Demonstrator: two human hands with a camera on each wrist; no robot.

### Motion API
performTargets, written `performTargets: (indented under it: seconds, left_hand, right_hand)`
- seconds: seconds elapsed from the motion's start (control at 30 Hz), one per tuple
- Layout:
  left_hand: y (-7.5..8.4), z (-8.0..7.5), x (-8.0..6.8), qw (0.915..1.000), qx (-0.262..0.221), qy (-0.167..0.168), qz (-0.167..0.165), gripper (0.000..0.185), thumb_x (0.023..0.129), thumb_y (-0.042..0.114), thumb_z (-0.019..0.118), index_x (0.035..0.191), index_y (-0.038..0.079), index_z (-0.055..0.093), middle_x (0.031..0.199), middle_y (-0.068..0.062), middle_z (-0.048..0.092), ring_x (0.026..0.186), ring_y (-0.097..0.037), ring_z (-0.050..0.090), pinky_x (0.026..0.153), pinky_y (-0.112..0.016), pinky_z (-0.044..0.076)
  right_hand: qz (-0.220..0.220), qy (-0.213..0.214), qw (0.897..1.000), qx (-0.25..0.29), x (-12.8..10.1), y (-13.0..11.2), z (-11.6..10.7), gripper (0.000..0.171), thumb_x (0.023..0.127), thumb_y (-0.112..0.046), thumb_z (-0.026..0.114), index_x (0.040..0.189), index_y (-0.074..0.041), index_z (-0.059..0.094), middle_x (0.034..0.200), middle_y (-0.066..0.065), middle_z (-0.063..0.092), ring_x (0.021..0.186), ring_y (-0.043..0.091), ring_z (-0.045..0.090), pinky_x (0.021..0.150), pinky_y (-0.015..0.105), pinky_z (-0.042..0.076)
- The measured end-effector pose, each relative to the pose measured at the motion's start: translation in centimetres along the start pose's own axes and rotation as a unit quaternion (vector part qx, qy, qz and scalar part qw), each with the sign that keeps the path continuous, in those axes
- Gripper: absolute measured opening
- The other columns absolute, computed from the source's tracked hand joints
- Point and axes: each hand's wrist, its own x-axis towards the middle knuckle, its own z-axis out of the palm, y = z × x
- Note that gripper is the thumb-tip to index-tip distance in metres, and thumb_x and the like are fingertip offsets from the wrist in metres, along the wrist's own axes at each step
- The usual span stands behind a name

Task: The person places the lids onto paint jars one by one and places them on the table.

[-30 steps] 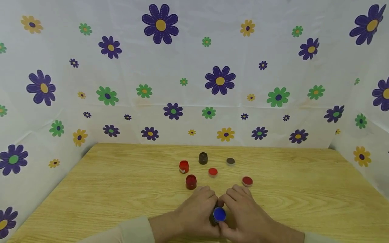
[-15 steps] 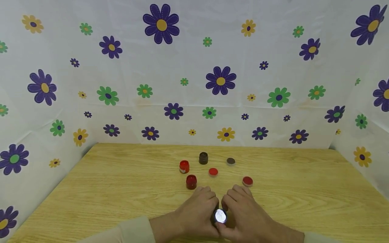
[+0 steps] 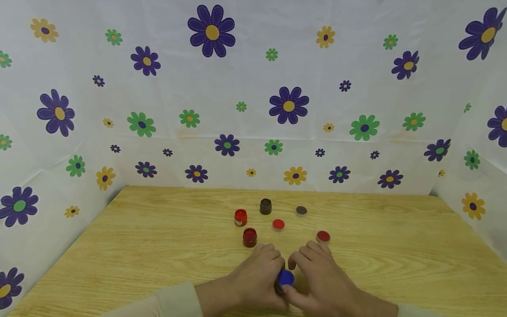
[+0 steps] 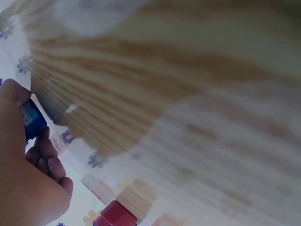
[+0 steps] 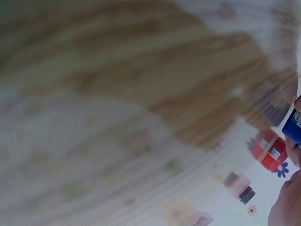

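Jars and caps on the wood surface

Jars stand open left of centre: a red jar (image 3: pixel 240 217), a dark red jar (image 3: pixel 249 237) and a brown jar (image 3: pixel 265 206), their contents not visible. The left hand (image 3: pixel 255 277) curls its grip round the blue jar (image 3: pixel 285 279), near the front edge. The right hand (image 3: pixel 318 277) grips it from the other side. Behind lie a red cap (image 3: pixel 278 224), brown cap (image 3: pixel 301 211) and dark red cap (image 3: pixel 323 237).

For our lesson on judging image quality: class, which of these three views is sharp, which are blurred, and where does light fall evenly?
Head view: sharp and evenly lit, the blue jar between both hands crisp. Left wrist view: table smeared, only the left hand fairly clear. Right wrist view: blurred and dim throughout.
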Motion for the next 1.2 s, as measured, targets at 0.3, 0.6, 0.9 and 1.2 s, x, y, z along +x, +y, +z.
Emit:
performTargets:
  seconds: [0.3, 0.6, 0.9, 1.2]
  left_hand:
    - [-0.07, -0.13, -0.09, 0.9985, -0.032, -0.030, -0.033, 0.036, 0.077, 0.050, 0.074, 0.088, 0.017, 0.065, 0.078, 0.017, 0.047, 0.080, -0.001, 0.041, 0.075, -0.018, 0.034]
    - [-0.10, 0.01, -0.16, 0.9996, -0.020, -0.010, -0.017, 0.034, 0.078, 0.053, 0.072, 0.080, 0.021, 0.060, 0.073, 0.018, 0.043, 0.075, -0.001, 0.038, 0.071, -0.017, 0.031]
    - [0.02, 0.11, -0.08, 0.9995, -0.027, 0.002, -0.016, 0.034, 0.077, 0.052, 0.074, 0.081, 0.020, 0.063, 0.074, 0.018, 0.046, 0.075, 0.000, 0.039, 0.071, -0.017, 0.031]
    - [0.02, 0.14, -0.11, 0.9995, -0.026, 0.010, -0.017, 0.036, 0.079, 0.056, 0.072, 0.079, 0.022, 0.063, 0.075, 0.019, 0.047, 0.074, 0.001, 0.038, 0.070, -0.017, 0.029]
  right_hand:
    - [0.006, -0.028, 0.999, 0.017, 0.05, 0.05, 0.06, 0.029, 0.080, -0.041, 0.073, 0.103, -0.026, 0.063, 0.097, -0.020, 0.055, 0.087, -0.001, 0.039, 0.087, 0.033, 0.035]
    - [-0.012, -0.016, 1.000, -0.011, 0.12, -0.11, 0.12, 0.023, 0.079, -0.038, 0.072, 0.095, -0.024, 0.063, 0.088, -0.020, 0.051, 0.082, 0.000, 0.035, 0.082, 0.029, 0.030]
    - [-0.009, -0.010, 1.000, -0.024, 0.11, -0.13, 0.20, 0.024, 0.077, -0.039, 0.074, 0.091, -0.025, 0.060, 0.084, -0.019, 0.048, 0.081, 0.001, 0.035, 0.082, 0.029, 0.032]
    - [-0.007, 0.000, 0.999, -0.043, 0.10, -0.11, 0.24, 0.026, 0.076, -0.041, 0.073, 0.088, -0.025, 0.057, 0.081, -0.019, 0.045, 0.081, 0.001, 0.036, 0.080, 0.028, 0.031]
